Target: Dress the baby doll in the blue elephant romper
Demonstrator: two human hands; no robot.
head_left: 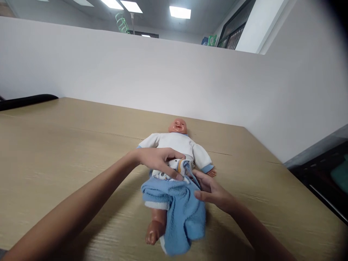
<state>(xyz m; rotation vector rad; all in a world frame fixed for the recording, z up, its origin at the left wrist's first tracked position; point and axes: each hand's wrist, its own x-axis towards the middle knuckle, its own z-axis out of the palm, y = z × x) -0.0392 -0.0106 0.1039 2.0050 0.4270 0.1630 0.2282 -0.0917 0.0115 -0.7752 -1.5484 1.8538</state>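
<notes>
A baby doll (178, 126) lies on its back on the wooden table (81, 145), head away from me, in a white top (175, 142) with blue cuffs. Blue trousers (185, 214) are bunched below its waist; one bare foot sticks out, while the other leg is hidden under the cloth. My left hand (156, 159) reaches across the doll's waist, thumb and fingers closed around a white printed cloth (176, 166) there. At the trousers' waistband, my right hand (213, 190) grips the blue fabric, with its fingers partly hidden behind the edge.
A white wall (163, 79) rises behind the table's far edge. At the far left is a black curved object (29, 100). Dark furniture or equipment (323, 174) stands beyond the table's right edge.
</notes>
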